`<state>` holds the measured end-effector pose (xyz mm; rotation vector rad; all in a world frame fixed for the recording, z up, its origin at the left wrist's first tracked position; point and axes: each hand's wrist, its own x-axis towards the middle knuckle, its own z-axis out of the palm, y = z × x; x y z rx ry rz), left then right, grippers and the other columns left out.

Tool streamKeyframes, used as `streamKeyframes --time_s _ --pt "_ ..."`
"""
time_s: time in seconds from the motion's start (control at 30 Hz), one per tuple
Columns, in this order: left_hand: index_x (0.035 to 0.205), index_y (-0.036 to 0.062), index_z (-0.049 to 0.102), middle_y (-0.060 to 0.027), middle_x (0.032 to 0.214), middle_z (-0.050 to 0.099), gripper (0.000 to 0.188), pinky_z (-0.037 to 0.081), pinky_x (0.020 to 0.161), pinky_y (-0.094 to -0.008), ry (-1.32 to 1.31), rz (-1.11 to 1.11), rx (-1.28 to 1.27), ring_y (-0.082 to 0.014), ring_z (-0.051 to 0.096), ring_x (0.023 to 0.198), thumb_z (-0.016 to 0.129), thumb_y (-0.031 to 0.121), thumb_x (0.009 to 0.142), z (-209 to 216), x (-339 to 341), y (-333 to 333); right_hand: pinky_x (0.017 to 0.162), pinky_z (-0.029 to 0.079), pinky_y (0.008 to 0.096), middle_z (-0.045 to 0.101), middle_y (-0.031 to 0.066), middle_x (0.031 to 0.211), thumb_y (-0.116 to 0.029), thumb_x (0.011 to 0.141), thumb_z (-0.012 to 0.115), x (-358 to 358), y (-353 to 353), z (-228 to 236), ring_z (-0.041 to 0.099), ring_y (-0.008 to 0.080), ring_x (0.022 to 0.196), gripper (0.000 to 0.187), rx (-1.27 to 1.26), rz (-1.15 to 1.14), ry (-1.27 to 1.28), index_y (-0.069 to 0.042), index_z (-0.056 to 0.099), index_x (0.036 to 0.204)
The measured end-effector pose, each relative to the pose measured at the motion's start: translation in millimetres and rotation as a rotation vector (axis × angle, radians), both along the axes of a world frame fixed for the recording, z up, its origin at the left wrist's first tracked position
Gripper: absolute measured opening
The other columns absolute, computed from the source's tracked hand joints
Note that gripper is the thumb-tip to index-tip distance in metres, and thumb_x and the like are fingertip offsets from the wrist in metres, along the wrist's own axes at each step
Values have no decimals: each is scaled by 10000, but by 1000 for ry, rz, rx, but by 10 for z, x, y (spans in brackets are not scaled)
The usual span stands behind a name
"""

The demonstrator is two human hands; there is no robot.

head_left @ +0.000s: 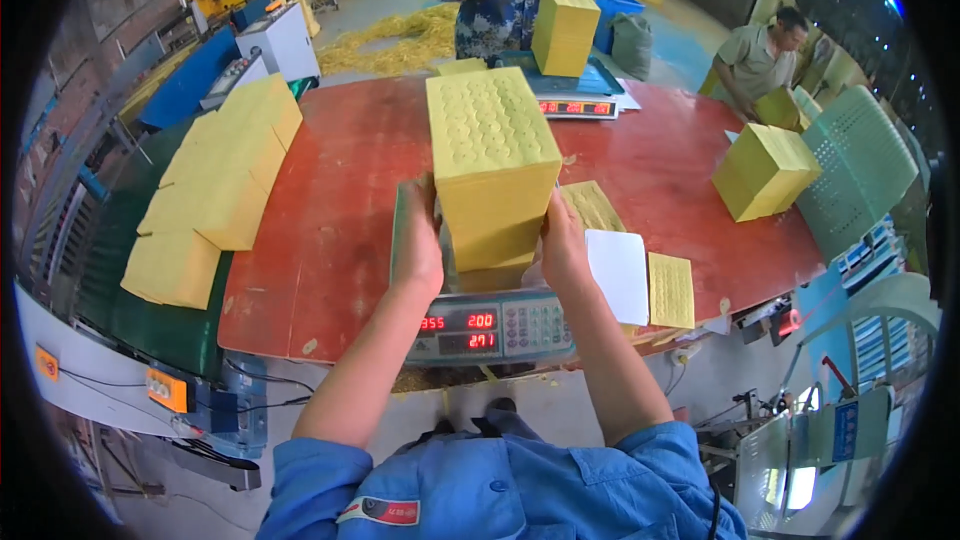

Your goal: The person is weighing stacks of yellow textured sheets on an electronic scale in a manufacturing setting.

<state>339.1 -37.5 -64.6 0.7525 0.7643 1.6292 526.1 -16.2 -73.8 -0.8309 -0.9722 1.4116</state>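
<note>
A thick stack of yellow embossed paper sheets (492, 162) stands on the platform of a digital weighing scale (490, 325) at the near edge of the red table (330, 200). My left hand (420, 240) grips the stack's left side and my right hand (562, 245) grips its right side, both low on the stack. The scale's red display lights show below my hands.
Yellow paper stacks (215, 180) line a green conveyor at the left. Another stack (762, 170) sits at the table's right, loose yellow and white sheets (640, 275) beside the scale. A person across the table holds a stack (565, 30) on a second scale; another person sits at the far right.
</note>
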Motion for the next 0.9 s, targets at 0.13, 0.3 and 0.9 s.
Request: streamKeyframes --time_s 0.13,0.3,0.9 --pt "1426 19 433 -143 1452 474 580 370 1086 -407 152 28 -47 -210 447 1331 407 450 1038 59 -411 -804 1003 423 353 596 119 1311 -314 1046 453 -31 -727 -82 551 221 1222 460 12 -256 41 8 518 1369" --pt "1316 -16 534 -176 1276 611 519 461 981 -394 227 -148 -145 -251 589 1166 425 408 1037 -216 -1122 -1845 904 484 354 671 137 1146 -207 1033 461 -128 -1804 -325 642 230 1069 354 -129 -262 126 27 589 1265" --pt "1151 -2 626 -148 1058 684 316 514 867 -353 153 -131 -316 -223 651 968 528 253 992 -327 -1475 -2145 879 529 355 695 136 1056 -116 1003 495 -319 -2421 -452 668 220 988 257 -106 -326 235 23 616 1182"
